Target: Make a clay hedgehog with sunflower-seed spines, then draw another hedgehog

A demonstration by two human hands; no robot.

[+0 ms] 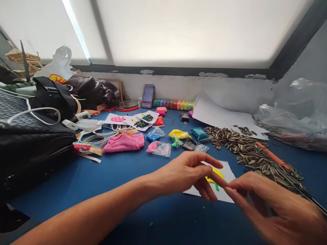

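Observation:
My left hand (189,172) is held over a white paper sheet (226,197), its fingers stretched out and apart. The tip of its index finger meets the pinched thumb and index finger of my right hand (270,200). Whatever sits in that pinch, if anything, is too small to make out. On the sheet below lies a yellow clay shape (217,174) with a green strip of clay (217,187) under it. My left fingers hide part of the yellow shape.
Striped sunflower seeds (260,158) are heaped at the right, with an orange-handled tool (272,156) across them. Beyond my hands lie yellow clay (179,133), a teal clay packet (200,134) and a pink cloth (124,142). A black bag (33,153) stands at the left.

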